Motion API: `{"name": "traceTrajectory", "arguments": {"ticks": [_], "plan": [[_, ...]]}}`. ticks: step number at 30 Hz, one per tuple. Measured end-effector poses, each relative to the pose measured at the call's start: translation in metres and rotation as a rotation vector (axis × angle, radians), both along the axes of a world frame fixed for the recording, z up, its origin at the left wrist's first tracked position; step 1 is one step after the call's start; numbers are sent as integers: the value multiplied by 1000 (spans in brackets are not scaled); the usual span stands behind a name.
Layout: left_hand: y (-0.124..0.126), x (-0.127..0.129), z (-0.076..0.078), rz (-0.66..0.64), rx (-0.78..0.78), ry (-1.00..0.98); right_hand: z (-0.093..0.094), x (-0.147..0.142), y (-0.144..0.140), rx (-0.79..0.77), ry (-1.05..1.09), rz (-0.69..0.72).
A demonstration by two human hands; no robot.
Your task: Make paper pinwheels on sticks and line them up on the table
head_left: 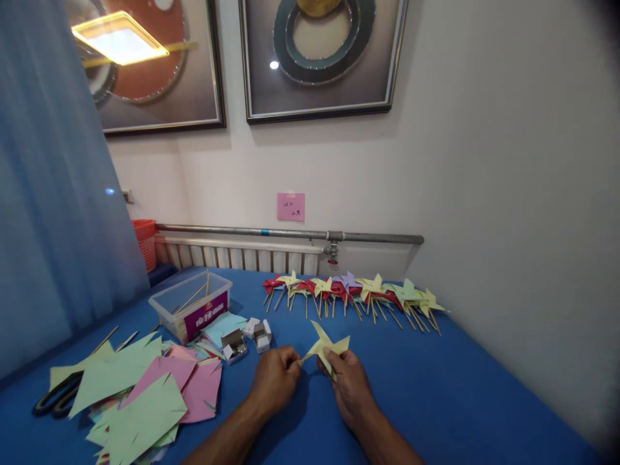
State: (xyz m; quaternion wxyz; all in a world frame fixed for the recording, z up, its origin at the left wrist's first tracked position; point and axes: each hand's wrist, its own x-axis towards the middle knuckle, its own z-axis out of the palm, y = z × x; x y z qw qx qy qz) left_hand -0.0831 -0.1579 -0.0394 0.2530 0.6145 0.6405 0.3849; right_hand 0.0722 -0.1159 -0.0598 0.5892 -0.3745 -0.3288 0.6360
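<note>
A pale yellow paper pinwheel (321, 345) with pointed blades is held above the blue table. My right hand (352, 386) grips it, thumb pressed on the front near the middle and fingers behind. My left hand (277, 378) is closed in a pinch at the tip of the pinwheel's left blade; whether something small is also between those fingers I cannot tell. No stick shows on this pinwheel. Left of my left hand are a small open box (234, 347) with shiny small pieces inside and another small white box (262, 337).
Finished pinwheels (372, 286) on sticks lie in a row at the back. At left are a clear plastic box (165, 311) holding thin sticks, piles of cut paper sheets (145, 410), and black-handled scissors (61, 395). A blue curtain (58, 194) hangs at far left.
</note>
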Motion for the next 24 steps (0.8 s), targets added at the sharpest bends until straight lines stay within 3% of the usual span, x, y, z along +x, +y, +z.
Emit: {"name": "traceTrajectory", "arguments": {"ticks": [24], "plan": [[-5, 6, -2, 6, 65, 44, 10, -1, -4, -20, 21, -24]]}}
